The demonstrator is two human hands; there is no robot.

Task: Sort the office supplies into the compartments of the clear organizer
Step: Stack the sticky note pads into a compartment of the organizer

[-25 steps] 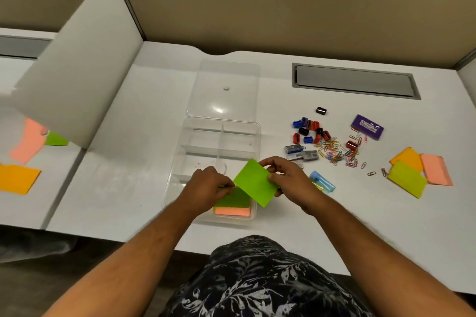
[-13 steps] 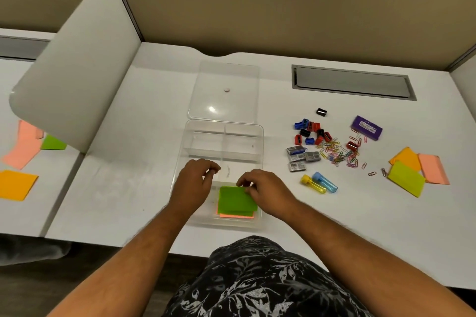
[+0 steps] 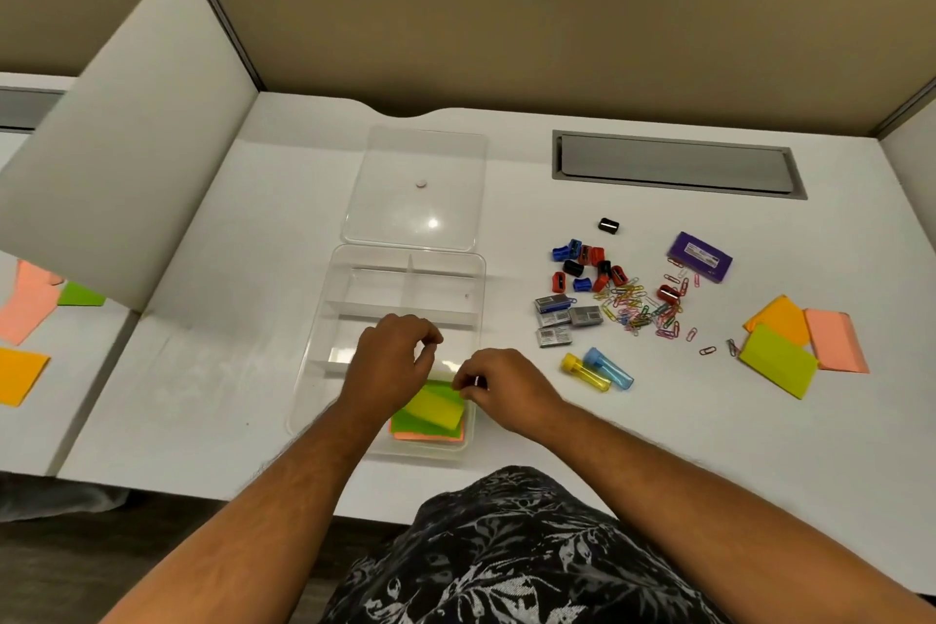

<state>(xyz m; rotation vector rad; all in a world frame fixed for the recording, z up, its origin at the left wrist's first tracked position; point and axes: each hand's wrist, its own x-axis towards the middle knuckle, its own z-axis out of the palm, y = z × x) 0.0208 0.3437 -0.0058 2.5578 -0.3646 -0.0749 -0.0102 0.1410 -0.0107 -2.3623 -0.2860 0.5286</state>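
The clear organizer (image 3: 324, 355) stands in the middle of the white desk. Its near compartment holds a stack of sticky notes (image 3: 430, 428), pink below and green above. A yellow-green note (image 3: 438, 408) lies skewed on top. My right hand (image 3: 506, 388) pinches at that note's far right corner. Just left of it, my left hand (image 3: 390, 360) hovers over the same compartment with its fingers curled and nothing in them. The other compartments look empty. To the right lie sharpeners (image 3: 587, 266), paper clips (image 3: 643, 309), staple boxes (image 3: 562, 319) and more sticky pads (image 3: 777, 362).
The organizer's clear lid (image 3: 415, 188) lies flat behind it. A purple box (image 3: 701, 256) and two small tubes (image 3: 597, 370) sit on the right. A grey cable hatch (image 3: 673, 165) is at the back right. A white divider panel (image 3: 126, 167) bounds the left.
One second ago both hands held a green note above the organizer. It then went down flat onto the stack. Now the top note sits skewed and both hands have risen slightly.
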